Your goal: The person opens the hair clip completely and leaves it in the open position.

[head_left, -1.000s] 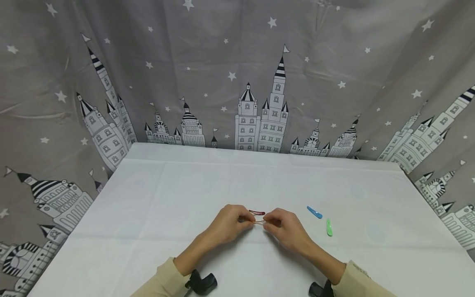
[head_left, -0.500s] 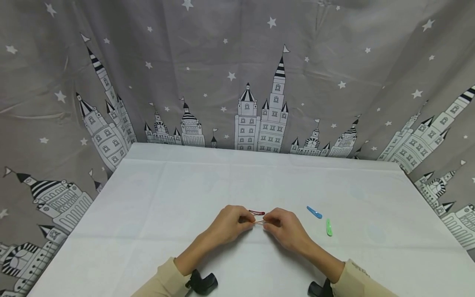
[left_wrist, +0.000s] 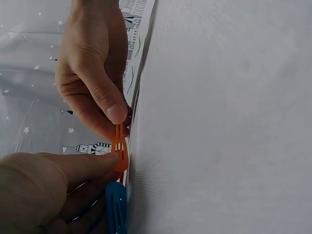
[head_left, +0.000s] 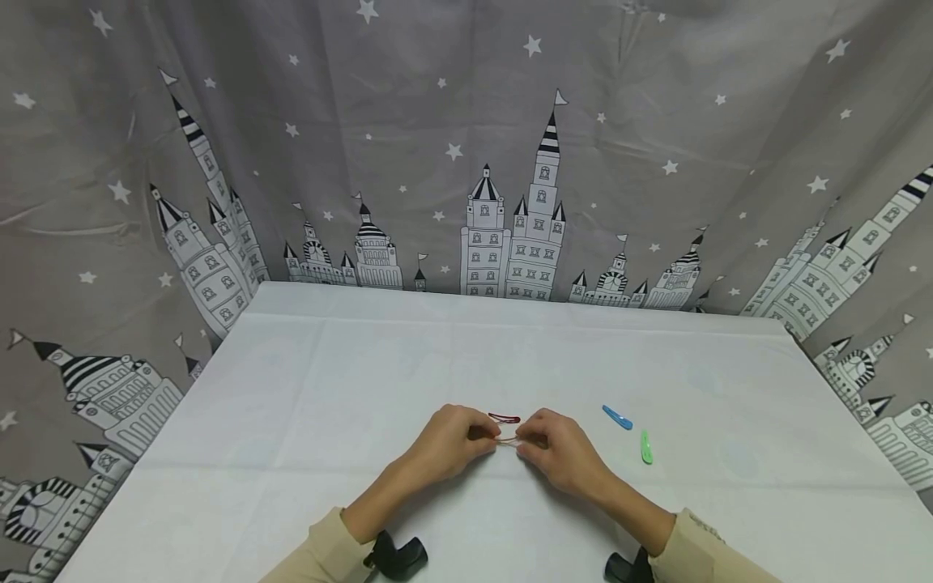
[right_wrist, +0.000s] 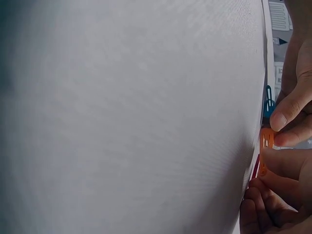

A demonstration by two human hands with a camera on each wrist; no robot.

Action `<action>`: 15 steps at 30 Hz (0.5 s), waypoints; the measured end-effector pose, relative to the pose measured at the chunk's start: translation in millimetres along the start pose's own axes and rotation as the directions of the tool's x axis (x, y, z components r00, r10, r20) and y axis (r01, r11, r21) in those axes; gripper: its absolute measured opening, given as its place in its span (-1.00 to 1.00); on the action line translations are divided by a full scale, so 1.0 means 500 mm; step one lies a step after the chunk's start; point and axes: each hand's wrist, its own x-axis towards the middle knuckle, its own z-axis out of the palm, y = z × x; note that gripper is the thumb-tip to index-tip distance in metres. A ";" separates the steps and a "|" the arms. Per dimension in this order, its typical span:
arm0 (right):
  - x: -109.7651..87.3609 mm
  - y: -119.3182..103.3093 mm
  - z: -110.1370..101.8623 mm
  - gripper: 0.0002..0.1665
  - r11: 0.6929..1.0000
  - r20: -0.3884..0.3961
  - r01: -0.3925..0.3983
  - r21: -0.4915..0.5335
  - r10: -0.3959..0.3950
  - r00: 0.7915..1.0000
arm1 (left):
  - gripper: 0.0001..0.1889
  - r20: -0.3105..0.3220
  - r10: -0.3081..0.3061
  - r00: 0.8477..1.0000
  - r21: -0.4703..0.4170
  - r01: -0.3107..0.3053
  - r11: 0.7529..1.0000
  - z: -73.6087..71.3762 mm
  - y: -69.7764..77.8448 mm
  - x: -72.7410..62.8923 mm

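Observation:
Between the fingertips of both hands is an orange snap hair clip [left_wrist: 120, 148], held just above the white table. My left hand [head_left: 448, 441] pinches its wide end, and my right hand [head_left: 564, 453] pinches its narrow end. A dark red hair clip [head_left: 504, 419] lies on the table just beyond the fingers. In the left wrist view a teal-blue hair clip [left_wrist: 116, 207] shows beside the left fingers; whether they touch it I cannot tell. The head view does not show this teal clip. Fingers partly cover the orange clip's ends.
To the right of the right hand, a blue hair clip [head_left: 617, 417] and a green hair clip [head_left: 646, 447] lie apart on the white cloth-covered table [head_left: 328, 372]. A grey curtain [head_left: 408, 105] printed with castles and stars hangs behind the table.
Both hands stay almost still, keeping their pinch on the orange hair clip. The other clips in the head view have not moved.

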 end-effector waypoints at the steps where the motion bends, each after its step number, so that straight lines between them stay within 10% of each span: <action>1: 0.000 0.000 0.000 -0.85 1.000 0.002 -0.001 -0.006 0.001 1.000 | -0.92 0.000 -0.003 1.000 -0.002 0.003 1.000 0.000 0.000 0.000; 15: -0.001 0.001 0.005 -0.81 1.000 -0.007 -0.015 0.004 0.015 1.000 | -0.87 -0.005 -0.016 1.000 -0.016 0.016 1.000 0.000 0.001 -0.004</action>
